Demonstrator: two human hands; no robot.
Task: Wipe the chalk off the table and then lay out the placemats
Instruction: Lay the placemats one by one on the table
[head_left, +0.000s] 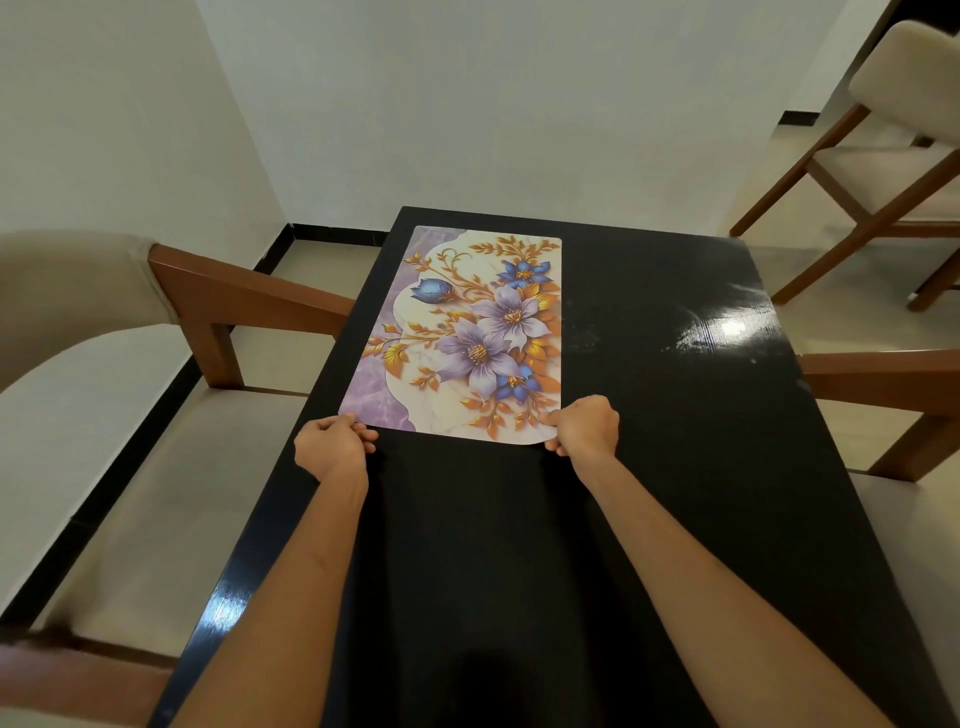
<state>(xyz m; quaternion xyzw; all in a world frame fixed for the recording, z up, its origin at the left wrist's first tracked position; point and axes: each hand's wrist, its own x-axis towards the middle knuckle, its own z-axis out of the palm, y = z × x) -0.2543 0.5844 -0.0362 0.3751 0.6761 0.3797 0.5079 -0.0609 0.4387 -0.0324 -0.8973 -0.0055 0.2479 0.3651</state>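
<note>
- Both forearms reach out over the black table (649, 519).
- Left hand (332, 446) and right hand (587, 427) pinch the placemat (467, 332) at its near corners, fingers curled.
- Placemat lies flat on the table's far left part; likely thin, light, bendy, best held by corners.
- No readable writing; faint smears beside it.

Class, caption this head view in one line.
Both hands, left hand and right hand, pinch a floral placemat on the black table.
</note>
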